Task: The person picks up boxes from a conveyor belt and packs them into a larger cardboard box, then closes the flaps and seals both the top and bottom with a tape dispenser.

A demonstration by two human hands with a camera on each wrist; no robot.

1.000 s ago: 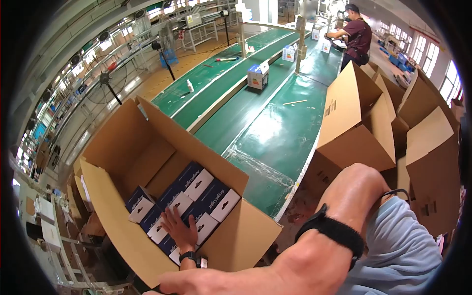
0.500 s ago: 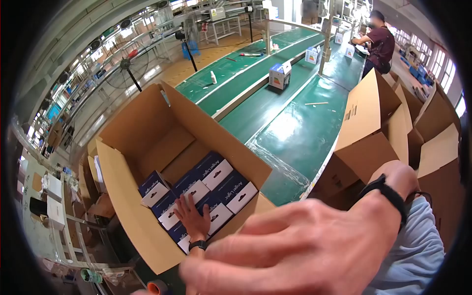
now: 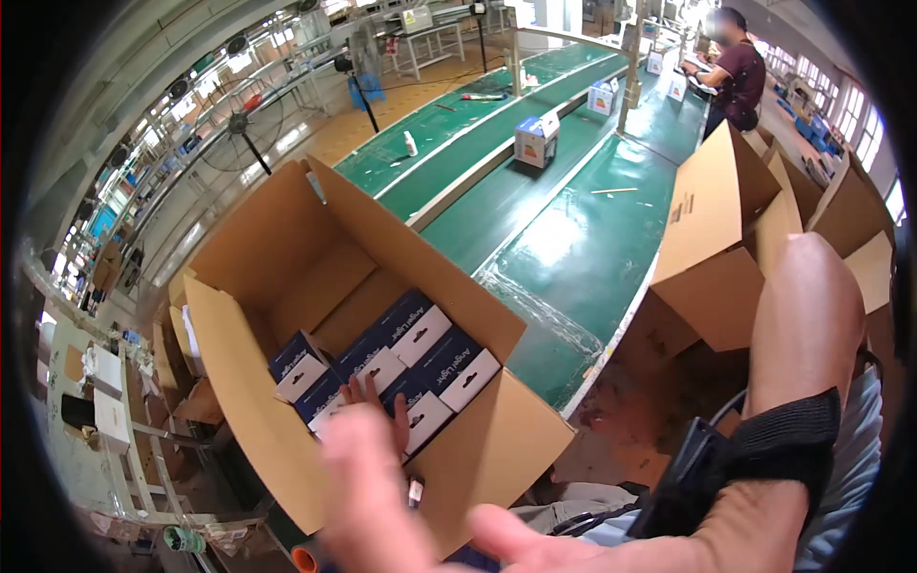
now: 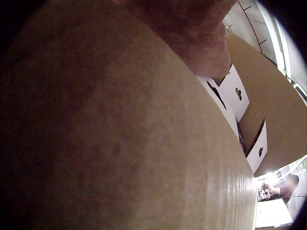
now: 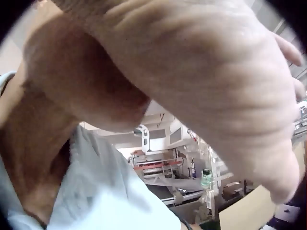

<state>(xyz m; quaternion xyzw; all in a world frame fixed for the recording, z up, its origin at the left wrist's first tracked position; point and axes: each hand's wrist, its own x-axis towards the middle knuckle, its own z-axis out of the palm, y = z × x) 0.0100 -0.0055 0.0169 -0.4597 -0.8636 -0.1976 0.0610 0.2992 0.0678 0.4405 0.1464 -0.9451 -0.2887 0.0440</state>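
Observation:
A large open carton holds several navy-and-white boxes marked "Angel Light". Inside it my left hand rests on the boxes with fingers spread, partly hidden behind my right hand. In the left wrist view the left hand shows at the top, beyond a cardboard wall and near white box ends. My right hand, blurred and holding nothing, is raised in front of the carton's near side, thumb apart from the fingers. The right wrist view shows this hand close up.
A green conveyor table runs away behind the carton, carrying small boxes. Empty cartons stand at the right. A person in a dark red shirt works at the far end. An orange ring lies low by the carton.
My right hand has come in from the right across the lower view and turned, its thumb now apart. My left hand stays on the boxes. The head view has shifted.

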